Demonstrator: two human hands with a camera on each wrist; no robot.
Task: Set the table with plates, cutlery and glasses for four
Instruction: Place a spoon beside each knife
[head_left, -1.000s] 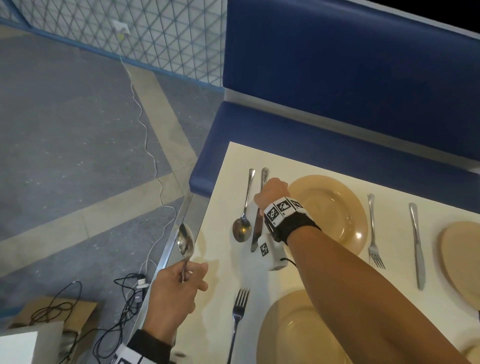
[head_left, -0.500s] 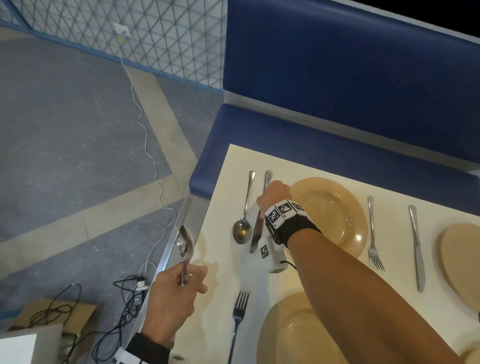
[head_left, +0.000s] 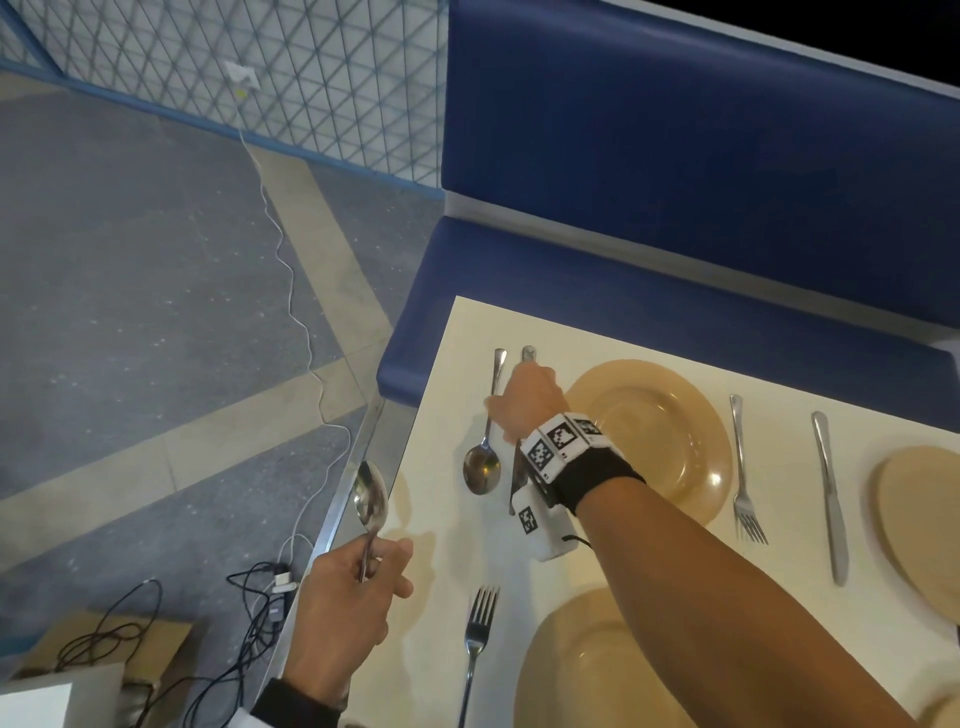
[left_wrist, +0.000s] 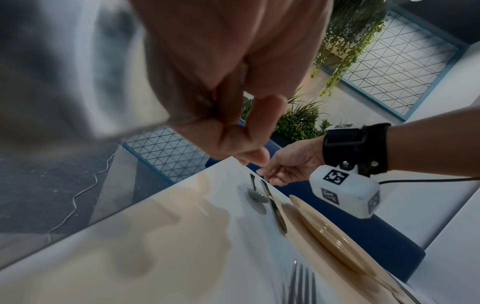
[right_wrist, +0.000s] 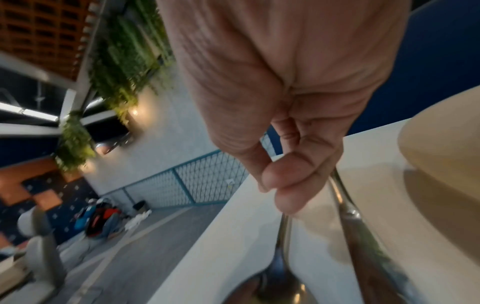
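Note:
On the cream table (head_left: 441, 551) a spoon (head_left: 483, 467) and a knife (head_left: 529, 354) lie left of the far tan plate (head_left: 649, 431). My right hand (head_left: 498, 405) reaches over them; its thumb and forefinger (right_wrist: 283, 185) pinch the lying spoon's handle (right_wrist: 284, 226), with the knife (right_wrist: 363, 236) just beside it. My left hand (head_left: 384, 561) holds a second spoon (head_left: 371, 499) upright by its handle above the table's left edge. In the left wrist view that spoon is a blurred grey shape (left_wrist: 64, 72) above the curled fingers (left_wrist: 233, 133).
A fork (head_left: 478, 639) lies left of the near plate (head_left: 571, 665). Another fork (head_left: 745, 467) and knife (head_left: 831, 493) lie between the far plate and a third plate (head_left: 919, 519). A blue bench (head_left: 623, 286) runs behind the table. Cables (head_left: 249, 597) and a box (head_left: 104, 649) lie on the floor.
My right hand has shifted a little left, from over the knife onto the lying spoon's handle. The left hand with its spoon has barely moved.

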